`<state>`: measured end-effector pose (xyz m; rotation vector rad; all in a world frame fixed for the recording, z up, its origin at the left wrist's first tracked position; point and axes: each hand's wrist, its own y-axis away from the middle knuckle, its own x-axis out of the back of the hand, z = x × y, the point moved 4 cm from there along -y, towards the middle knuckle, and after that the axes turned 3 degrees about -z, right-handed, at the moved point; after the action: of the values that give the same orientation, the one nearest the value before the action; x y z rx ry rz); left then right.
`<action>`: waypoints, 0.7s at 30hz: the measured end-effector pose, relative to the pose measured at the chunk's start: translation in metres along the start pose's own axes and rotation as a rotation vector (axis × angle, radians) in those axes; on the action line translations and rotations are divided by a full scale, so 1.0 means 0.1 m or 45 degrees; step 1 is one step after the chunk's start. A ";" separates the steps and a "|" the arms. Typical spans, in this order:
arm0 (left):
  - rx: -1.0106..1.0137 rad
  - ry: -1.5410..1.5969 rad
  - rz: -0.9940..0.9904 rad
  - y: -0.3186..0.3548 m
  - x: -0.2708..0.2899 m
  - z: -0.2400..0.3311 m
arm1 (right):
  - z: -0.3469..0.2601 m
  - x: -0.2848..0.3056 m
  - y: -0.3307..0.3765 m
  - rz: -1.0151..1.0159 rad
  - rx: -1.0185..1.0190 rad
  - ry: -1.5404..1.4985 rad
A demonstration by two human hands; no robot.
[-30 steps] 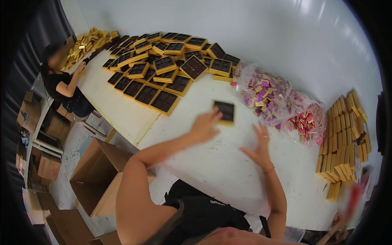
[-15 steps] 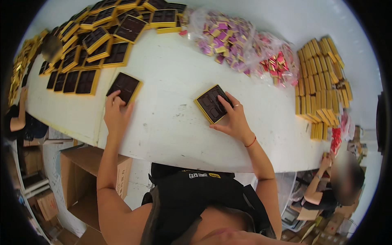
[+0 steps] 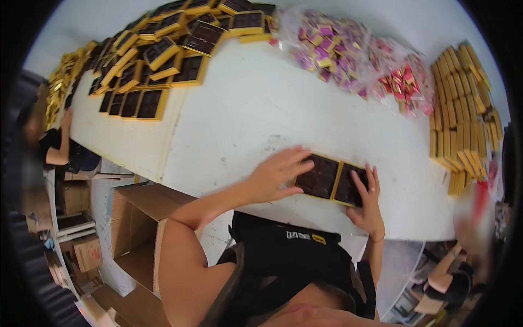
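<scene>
Two gold-edged box trays with dark brown compartment inserts lie side by side near the front edge of the white table [image 3: 239,120]. My left hand [image 3: 275,175] rests flat, fingers spread, on the left tray [image 3: 320,177]. My right hand [image 3: 368,201] lies over the right tray [image 3: 348,185], fingers spread on its near edge. Neither hand grips a tray; both press on top.
Many more gold-edged trays [image 3: 163,60] are piled at the far left. Clear bags of purple wrapped sweets [image 3: 327,46] and red ones [image 3: 403,82] lie at the back. Rows of gold bars [image 3: 460,114] are stacked right. Cardboard boxes [image 3: 136,229] stand below left. Other people sit at the far left [image 3: 54,147] and lower right [image 3: 457,272].
Both hands slid their trays toward the table's front middle; the trays, apart half a second ago, now lie side by side. The view has also shifted.
</scene>
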<state>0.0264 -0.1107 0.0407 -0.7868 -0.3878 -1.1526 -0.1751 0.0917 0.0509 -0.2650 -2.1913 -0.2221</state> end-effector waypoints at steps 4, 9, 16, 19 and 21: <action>0.605 -0.578 0.819 0.59 1.51 -0.91 | 0.11 0.08 0.25 0.229 -0.082 -0.073; 1.090 -1.254 0.952 2.29 2.96 -2.11 | 0.21 0.01 0.32 0.496 -0.158 -0.307; 0.995 -0.979 0.793 1.91 1.90 -1.42 | 0.05 -0.12 0.24 0.507 -0.049 -0.284; 0.993 -0.851 0.805 1.53 1.13 -0.72 | -0.15 -0.09 0.16 0.360 -0.080 0.001; 1.002 -0.904 0.775 1.29 0.71 -0.42 | -0.23 -0.10 0.08 0.271 -0.084 0.192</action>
<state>0.1669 -0.1645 0.0131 -0.5171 -1.0300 -0.0685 -0.1494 0.0925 0.0575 -0.4991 -1.9920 -0.1897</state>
